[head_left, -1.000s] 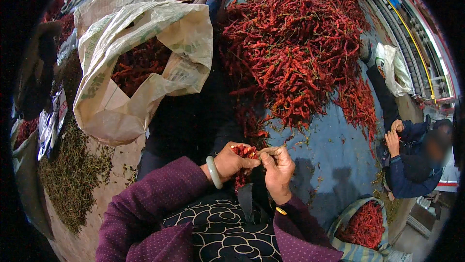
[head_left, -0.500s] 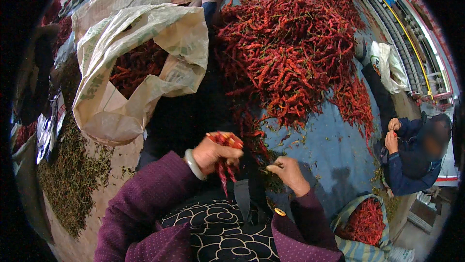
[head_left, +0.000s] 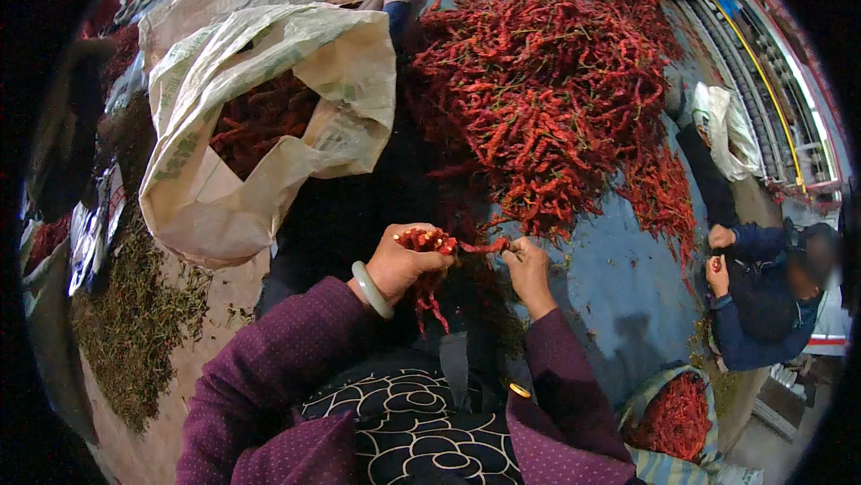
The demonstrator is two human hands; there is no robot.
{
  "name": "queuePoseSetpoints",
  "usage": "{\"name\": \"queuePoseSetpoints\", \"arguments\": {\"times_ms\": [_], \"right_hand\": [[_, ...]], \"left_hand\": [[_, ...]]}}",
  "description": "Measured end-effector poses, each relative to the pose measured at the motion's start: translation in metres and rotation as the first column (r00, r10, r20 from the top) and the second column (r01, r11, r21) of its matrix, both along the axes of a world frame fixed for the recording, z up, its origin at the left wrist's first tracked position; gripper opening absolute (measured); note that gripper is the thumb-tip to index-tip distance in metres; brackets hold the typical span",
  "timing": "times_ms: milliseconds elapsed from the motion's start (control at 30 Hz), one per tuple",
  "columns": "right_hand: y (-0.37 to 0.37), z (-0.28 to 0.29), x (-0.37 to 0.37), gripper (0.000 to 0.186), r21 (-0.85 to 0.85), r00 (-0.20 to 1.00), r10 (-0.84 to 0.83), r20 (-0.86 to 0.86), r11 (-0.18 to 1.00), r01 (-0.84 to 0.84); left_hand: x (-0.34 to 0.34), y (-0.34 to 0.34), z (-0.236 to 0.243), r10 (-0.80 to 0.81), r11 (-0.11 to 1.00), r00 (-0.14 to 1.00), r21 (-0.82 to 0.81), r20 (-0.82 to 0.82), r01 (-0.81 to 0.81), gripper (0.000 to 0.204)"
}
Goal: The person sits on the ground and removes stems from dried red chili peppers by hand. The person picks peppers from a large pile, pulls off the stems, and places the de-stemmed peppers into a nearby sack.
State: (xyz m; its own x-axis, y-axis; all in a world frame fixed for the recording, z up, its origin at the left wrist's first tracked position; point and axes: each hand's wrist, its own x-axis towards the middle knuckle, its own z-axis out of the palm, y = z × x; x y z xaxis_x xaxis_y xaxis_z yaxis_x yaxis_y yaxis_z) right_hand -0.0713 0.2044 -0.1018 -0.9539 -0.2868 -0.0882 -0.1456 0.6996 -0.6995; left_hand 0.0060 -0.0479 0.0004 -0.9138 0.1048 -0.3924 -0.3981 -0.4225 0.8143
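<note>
A bunch of dried red chili peppers [head_left: 430, 295] is clasped in my left hand [head_left: 393, 262], pale ends up and tips hanging below the fist. My right hand [head_left: 530, 279], just to its right, pinches one end of a single red chili pepper [head_left: 482, 247]. That chili spans the gap, its other end close to the left hand's fingers. Ahead of my right hand rises a large heap of red chilies [head_left: 547, 117] on a blue sheet [head_left: 610, 256]. An open whitish woven sack [head_left: 350, 139] with chilies inside lies ahead of my left hand.
Dry green-brown stems [head_left: 134, 341] lie on the floor at left. A striped sack of chilies [head_left: 677, 418] stands at lower right. Another person [head_left: 762, 305] works at the right edge, hands raised. A white bag [head_left: 726, 131] lies beyond them, beside a truck-like metal bed [head_left: 762, 63].
My right hand has risen and moved toward the heap, and now pinches a chili by its end; before, it held a small stem-like bit lower down. My left hand keeps its bunch, shifted slightly upward.
</note>
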Motion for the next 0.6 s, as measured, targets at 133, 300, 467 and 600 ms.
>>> {"name": "queuePoseSetpoints", "arguments": {"times_ms": [133,300,467,600], "right_hand": [[-0.014,0.076,0.021,0.015,0.04,0.941,0.194,-0.278,0.981,-0.19],[-0.019,0.12,0.039,0.019,0.179,0.78,0.406,-0.476,0.913,-0.366],[-0.021,0.144,0.037,0.016,0.167,0.71,0.542,-0.45,0.832,-0.529],[-0.023,0.163,0.035,0.012,-0.129,0.861,0.498,-0.108,0.851,-0.509]], "left_hand": [[-0.011,0.032,0.003,-0.176,0.886,0.887,-0.461,-0.426,-0.045,0.033],[-0.017,0.051,0.016,-0.407,0.722,0.756,-0.687,-0.512,-0.077,0.034],[-0.021,0.042,0.013,-0.542,0.715,0.706,-0.691,-0.457,0.102,0.016],[-0.034,0.025,0.027,-0.64,0.746,0.57,-0.594,-0.516,0.3,0.01]]}}
